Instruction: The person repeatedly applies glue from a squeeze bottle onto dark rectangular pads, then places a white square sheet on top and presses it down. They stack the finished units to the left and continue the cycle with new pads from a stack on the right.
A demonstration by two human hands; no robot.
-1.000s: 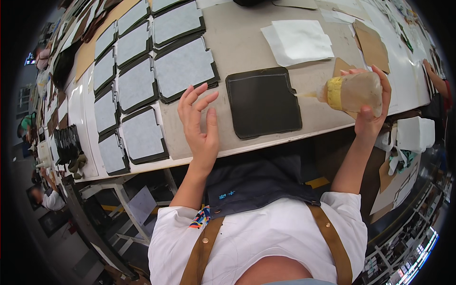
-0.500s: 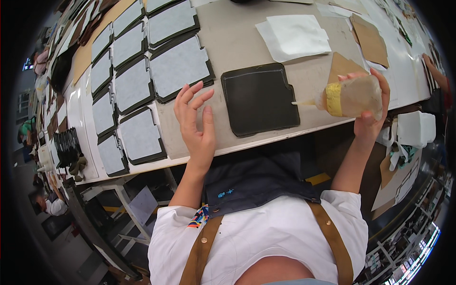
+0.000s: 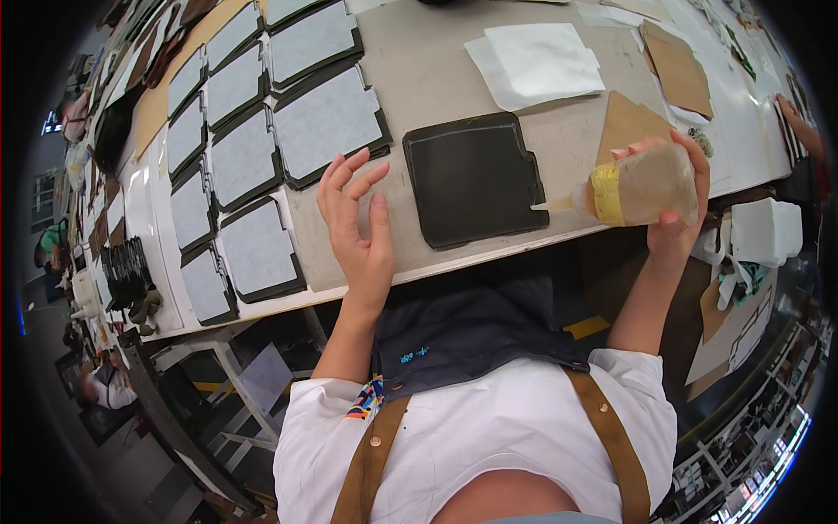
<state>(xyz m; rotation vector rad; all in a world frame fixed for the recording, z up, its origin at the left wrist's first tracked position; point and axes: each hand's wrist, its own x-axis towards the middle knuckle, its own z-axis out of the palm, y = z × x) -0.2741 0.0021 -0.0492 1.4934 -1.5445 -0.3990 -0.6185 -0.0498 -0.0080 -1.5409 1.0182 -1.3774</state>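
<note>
A dark, nearly square leather piece (image 3: 474, 177) lies flat near the front edge of the grey worktable (image 3: 436, 79). My right hand (image 3: 674, 205) grips a clear squeeze bottle (image 3: 642, 186) with a yellow collar, tipped sideways so its thin nozzle points left at the piece's right edge. My left hand (image 3: 356, 229) hovers just left of the piece with fingers spread and holds nothing.
Several dark pieces with grey-white linings (image 3: 327, 122) lie in rows at the left. White sheets (image 3: 537, 59) and brown paper pieces (image 3: 679, 68) lie behind and to the right. A white tissue wad (image 3: 766, 231) sits at the right. Another person's hand (image 3: 803, 131) is at the far right.
The bottle has come lower and closer to the dark piece's right edge. My left hand stays spread beside the piece.
</note>
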